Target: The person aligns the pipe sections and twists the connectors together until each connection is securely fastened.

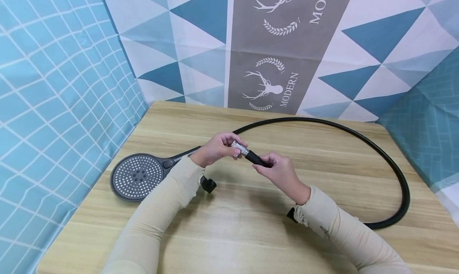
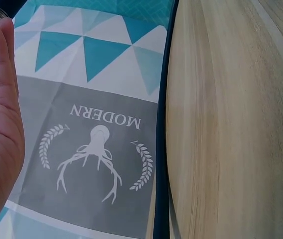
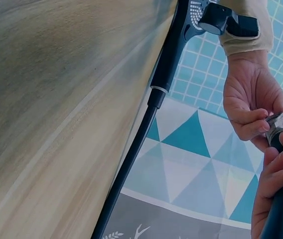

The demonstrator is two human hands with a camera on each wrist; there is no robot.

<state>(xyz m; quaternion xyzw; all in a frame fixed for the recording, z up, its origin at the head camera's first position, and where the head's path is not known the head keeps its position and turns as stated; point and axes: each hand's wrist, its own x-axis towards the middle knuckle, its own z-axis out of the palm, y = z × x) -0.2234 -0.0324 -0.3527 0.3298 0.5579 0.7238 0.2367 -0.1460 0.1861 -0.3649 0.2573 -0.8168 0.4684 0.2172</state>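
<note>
A silver metal connector (image 1: 239, 147) sits at the free end of a black shower hose (image 1: 381, 153). My left hand (image 1: 214, 149) pinches this connector between thumb and fingers; in the left wrist view, two straight fingers (image 2: 1, 64) lie alongside it. Just below, my right hand (image 1: 281, 172) grips the black sleeve (image 1: 253, 157) of the hose end, its fingers curled round it in the right wrist view. Both hands are raised above the table. A dark grey shower head (image 1: 137, 178) lies spray face up at the left, its handle partly hidden behind my left forearm.
From the handle (image 3: 169, 64) the hose runs behind my hands and loops wide across the right side of the wooden table (image 1: 236, 234). Patterned sheets (image 1: 201, 22) stand at the back, with a blue tiled sheet (image 1: 53, 86) along the left. Black wrist cameras (image 1: 208, 184) hang under the sleeves.
</note>
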